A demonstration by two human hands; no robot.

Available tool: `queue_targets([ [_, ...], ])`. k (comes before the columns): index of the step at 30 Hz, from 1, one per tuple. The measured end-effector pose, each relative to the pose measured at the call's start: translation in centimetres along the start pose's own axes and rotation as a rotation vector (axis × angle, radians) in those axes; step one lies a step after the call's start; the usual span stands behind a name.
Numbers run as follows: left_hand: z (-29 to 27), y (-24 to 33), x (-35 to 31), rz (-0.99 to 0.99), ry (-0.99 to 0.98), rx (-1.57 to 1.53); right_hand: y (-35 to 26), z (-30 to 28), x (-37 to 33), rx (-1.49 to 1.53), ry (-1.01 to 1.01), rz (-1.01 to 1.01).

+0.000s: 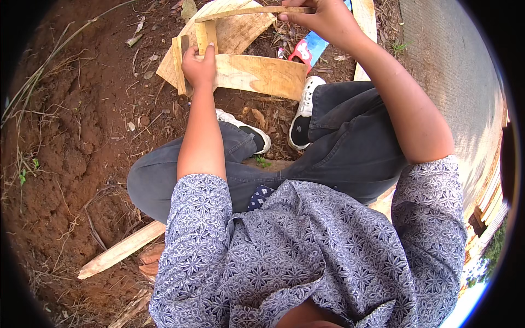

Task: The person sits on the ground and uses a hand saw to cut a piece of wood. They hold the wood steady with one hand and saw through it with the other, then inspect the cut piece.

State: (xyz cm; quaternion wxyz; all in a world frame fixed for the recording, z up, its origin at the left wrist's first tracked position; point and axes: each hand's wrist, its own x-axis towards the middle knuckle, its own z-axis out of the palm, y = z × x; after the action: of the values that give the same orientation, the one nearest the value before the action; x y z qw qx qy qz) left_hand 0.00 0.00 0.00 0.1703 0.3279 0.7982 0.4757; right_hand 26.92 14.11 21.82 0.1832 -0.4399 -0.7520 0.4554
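Note:
A frame of pale wooden pieces lies beyond my feet on a wide wooden board. My left hand is closed around its left corner, where a short wooden block and an end board meet. From under that hand a flat plank runs right. Along the far side a thin wooden strip, seen on edge, reaches from the block to my right hand. My right fingers pinch the strip's right end. How the pieces are joined under my left hand is hidden.
A flat blue thing with a red end lies right of the plank. Beyond it is a long pale board, beside a grey paved strip. Brown soil spreads left, with a loose wooden stick near my left elbow.

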Motion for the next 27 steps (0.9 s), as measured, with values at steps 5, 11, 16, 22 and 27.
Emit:
queue_targets([
  [5, 0.0, 0.7, 0.0, -0.034, -0.010, -0.068, 2.1, -0.2, 0.5, 0.047, 0.008, -0.126],
  [11, 0.0, 1.1, 0.0, -0.008, -0.031, -0.027, 3.3, -0.3, 0.8, 0.226, -0.059, -0.048],
  [16, 0.1, 0.4, 0.2, -0.049, -0.012, -0.111, 2.5, 0.0, 0.5, 0.124, -0.029, -0.079],
  [22, -0.1, 0.2, 0.1, -0.037, -0.005, -0.086, 2.4, 0.2, 0.6, 0.129, -0.037, -0.075],
  [27, -0.2, 1.0, -0.3, -0.014, -0.005, -0.074, 2.9, 0.4, 0.6, 0.174, -0.049, -0.061],
])
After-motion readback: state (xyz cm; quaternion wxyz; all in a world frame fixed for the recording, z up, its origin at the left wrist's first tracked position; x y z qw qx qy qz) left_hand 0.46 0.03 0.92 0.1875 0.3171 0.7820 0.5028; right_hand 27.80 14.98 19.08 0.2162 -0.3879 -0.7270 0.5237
